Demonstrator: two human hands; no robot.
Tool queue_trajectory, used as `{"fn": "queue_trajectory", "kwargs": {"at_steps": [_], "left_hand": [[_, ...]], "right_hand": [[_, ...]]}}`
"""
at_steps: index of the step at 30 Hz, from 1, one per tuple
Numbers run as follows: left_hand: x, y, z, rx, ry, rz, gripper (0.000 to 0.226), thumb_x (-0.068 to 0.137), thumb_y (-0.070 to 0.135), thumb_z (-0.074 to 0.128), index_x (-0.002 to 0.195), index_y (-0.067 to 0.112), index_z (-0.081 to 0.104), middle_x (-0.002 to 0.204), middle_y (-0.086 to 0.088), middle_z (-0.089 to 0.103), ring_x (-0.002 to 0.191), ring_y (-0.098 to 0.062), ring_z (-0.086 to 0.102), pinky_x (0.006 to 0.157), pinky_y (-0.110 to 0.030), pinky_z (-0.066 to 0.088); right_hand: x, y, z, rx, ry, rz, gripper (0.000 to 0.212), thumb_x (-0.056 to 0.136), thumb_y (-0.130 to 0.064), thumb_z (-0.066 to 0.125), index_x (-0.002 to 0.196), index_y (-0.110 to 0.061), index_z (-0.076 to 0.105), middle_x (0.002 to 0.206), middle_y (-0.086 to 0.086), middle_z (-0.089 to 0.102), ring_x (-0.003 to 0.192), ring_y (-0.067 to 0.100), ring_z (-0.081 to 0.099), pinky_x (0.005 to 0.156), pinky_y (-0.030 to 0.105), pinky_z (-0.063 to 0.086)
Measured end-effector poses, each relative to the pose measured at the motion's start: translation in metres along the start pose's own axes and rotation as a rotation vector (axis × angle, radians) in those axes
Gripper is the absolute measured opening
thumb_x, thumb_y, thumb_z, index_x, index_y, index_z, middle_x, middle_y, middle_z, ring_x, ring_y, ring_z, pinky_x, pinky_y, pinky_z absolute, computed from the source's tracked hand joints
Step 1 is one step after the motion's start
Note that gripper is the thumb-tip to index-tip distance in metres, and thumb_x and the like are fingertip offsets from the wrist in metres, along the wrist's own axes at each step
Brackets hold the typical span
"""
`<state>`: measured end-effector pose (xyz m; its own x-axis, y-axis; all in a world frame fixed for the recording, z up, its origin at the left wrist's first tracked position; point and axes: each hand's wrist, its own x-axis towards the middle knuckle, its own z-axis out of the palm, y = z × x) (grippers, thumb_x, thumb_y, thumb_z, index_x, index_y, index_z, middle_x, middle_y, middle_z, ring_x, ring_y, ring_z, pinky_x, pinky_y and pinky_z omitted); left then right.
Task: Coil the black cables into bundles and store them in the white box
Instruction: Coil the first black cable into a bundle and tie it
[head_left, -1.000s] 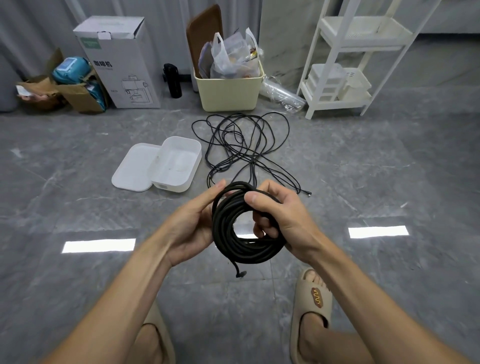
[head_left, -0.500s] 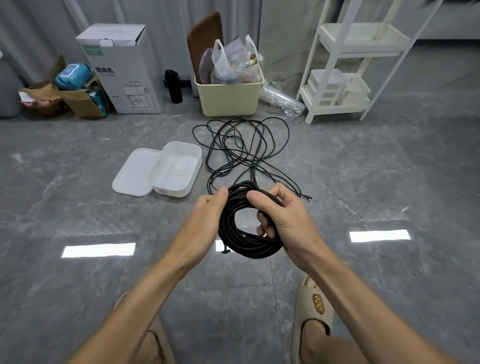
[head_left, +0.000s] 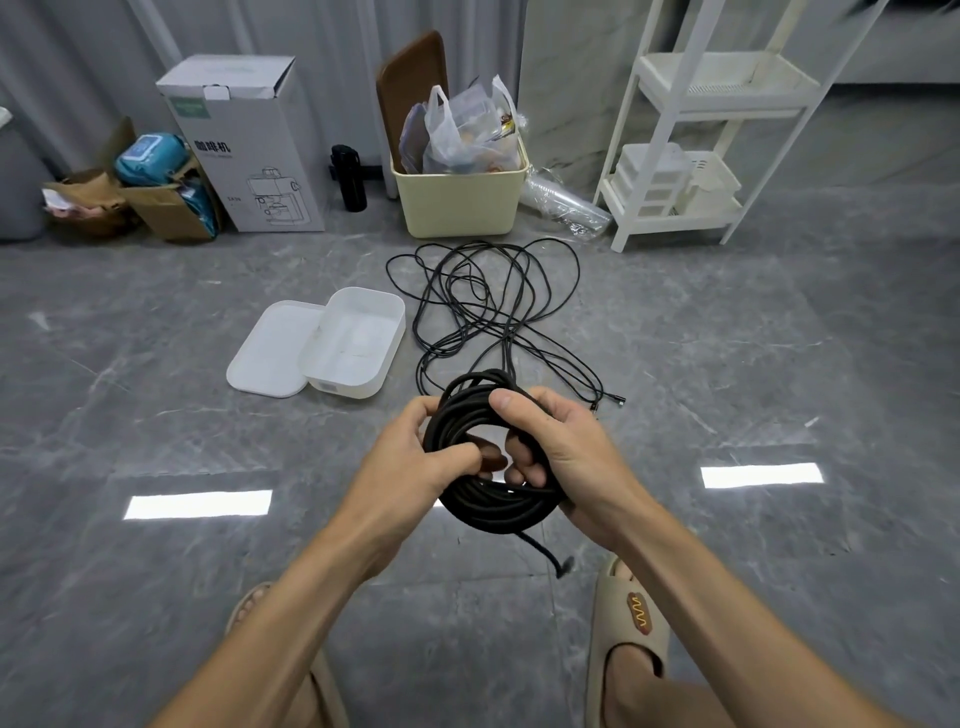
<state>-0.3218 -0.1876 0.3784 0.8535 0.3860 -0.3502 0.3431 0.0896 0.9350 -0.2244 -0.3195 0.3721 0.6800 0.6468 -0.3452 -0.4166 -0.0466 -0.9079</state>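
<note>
Grey tiled floor (head_left: 156, 597); white box (head_left: 353, 343) open, far left. Left hand (head_left: 415, 462), right hand (head_left: 561, 457) both grasping coiled black cable (head_left: 488, 501); loose cable (head_left: 493, 301) far behind.

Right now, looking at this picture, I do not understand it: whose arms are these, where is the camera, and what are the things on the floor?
There is no machine here. A person wears a wide-angle camera on the head, and it looks forward and down, so the two arms you see are that person's own.

Both hands hold one coiled black cable. The left hand grips its left side, and the right hand grips its right side. One loose end of the cable hangs down below the coil.

On the grey floor, a second black cable lies loose and tangled. Left of it stands an open white box, with its lid lying beside it. I see nothing inside the box.

Further back stand a cardboard box, a cream bin with bags, and a white shelf.
</note>
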Motion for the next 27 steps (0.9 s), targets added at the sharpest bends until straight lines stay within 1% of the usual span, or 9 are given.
{"fn": "queue_trajectory", "kwargs": {"at_steps": [3,5,11,14,16,18,21,25,27], "left_hand": [[0.001,0.001,-0.003,0.008,-0.062,-0.019,0.047,0.07,0.016,0.073,0.113,0.018,0.055,0.082,0.002,0.076,0.082,-0.014,0.073,0.074,-0.021,0.054],[0.003,0.002,-0.008,0.034,-0.111,-0.027,0.049,0.07,0.014,0.07,0.115,0.017,0.052,0.079,0.007,0.074,0.08,-0.009,0.071,0.071,-0.017,0.053],[0.004,0.001,-0.016,0.087,-0.216,-0.045,0.056,0.068,0.019,0.07,0.12,0.018,0.05,0.089,0.009,0.076,0.086,-0.005,0.07,0.075,-0.017,0.051],[0.005,0.002,-0.016,0.132,-0.173,-0.053,0.064,0.068,0.032,0.077,0.124,0.027,0.047,0.102,0.004,0.074,0.095,-0.006,0.069,0.086,-0.023,0.05],[0.004,-0.001,-0.012,0.185,-0.062,0.022,0.062,0.065,0.042,0.078,0.118,0.041,0.046,0.114,0.014,0.066,0.103,0.001,0.064,0.087,-0.019,0.048],[0.001,-0.005,-0.006,0.319,0.137,0.237,0.046,0.069,0.048,0.077,0.105,0.048,0.048,0.117,0.022,0.053,0.112,0.003,0.056,0.091,-0.016,0.044],[-0.002,-0.014,0.003,0.627,0.314,0.517,0.016,0.078,0.04,0.078,0.088,0.037,0.065,0.118,0.016,0.051,0.117,-0.001,0.045,0.095,-0.006,0.03],[-0.002,-0.028,0.017,0.864,0.275,0.431,0.023,0.086,0.037,0.071,0.108,0.031,0.076,0.145,0.005,0.048,0.135,-0.014,0.035,0.109,-0.032,0.033],[-0.001,-0.028,0.021,0.909,0.242,0.393,0.025,0.091,0.039,0.063,0.114,0.032,0.073,0.146,0.009,0.046,0.134,-0.012,0.033,0.111,-0.035,0.032]], "right_hand": [[-0.002,-0.004,-0.003,-0.041,-0.116,0.058,0.024,0.091,-0.034,0.069,0.071,-0.02,0.069,0.049,-0.002,0.039,0.041,0.011,0.038,0.052,0.022,0.044],[-0.004,-0.004,-0.005,-0.053,-0.186,0.111,0.034,0.087,-0.031,0.07,0.056,-0.019,0.06,0.045,-0.001,0.037,0.04,0.011,0.039,0.054,0.023,0.045],[-0.006,-0.006,-0.006,-0.091,-0.242,0.144,0.023,0.084,-0.019,0.07,0.065,-0.012,0.059,0.045,0.001,0.038,0.04,0.013,0.041,0.052,0.023,0.045],[-0.005,-0.005,-0.005,-0.093,-0.149,0.161,0.021,0.087,-0.017,0.07,0.067,-0.014,0.069,0.047,-0.001,0.036,0.041,0.012,0.039,0.053,0.023,0.042],[-0.003,-0.003,-0.005,-0.106,-0.075,0.177,0.019,0.086,-0.02,0.071,0.067,-0.019,0.074,0.048,-0.002,0.036,0.042,0.012,0.039,0.055,0.025,0.037],[-0.002,-0.001,-0.005,-0.102,0.001,0.185,0.014,0.084,-0.022,0.073,0.07,-0.018,0.07,0.049,-0.003,0.037,0.042,0.012,0.039,0.054,0.027,0.035],[0.0,0.002,-0.005,-0.092,0.085,0.168,0.027,0.082,-0.022,0.075,0.058,-0.024,0.064,0.05,-0.003,0.038,0.043,0.014,0.041,0.05,0.025,0.037],[-0.002,0.007,0.0,-0.128,0.138,0.098,0.034,0.081,-0.023,0.075,0.049,-0.025,0.064,0.049,-0.004,0.039,0.046,0.014,0.04,0.047,0.023,0.039],[-0.003,0.009,0.003,-0.159,0.134,0.054,0.034,0.082,-0.022,0.074,0.049,-0.027,0.064,0.047,-0.007,0.042,0.044,0.013,0.042,0.048,0.023,0.04]]}}
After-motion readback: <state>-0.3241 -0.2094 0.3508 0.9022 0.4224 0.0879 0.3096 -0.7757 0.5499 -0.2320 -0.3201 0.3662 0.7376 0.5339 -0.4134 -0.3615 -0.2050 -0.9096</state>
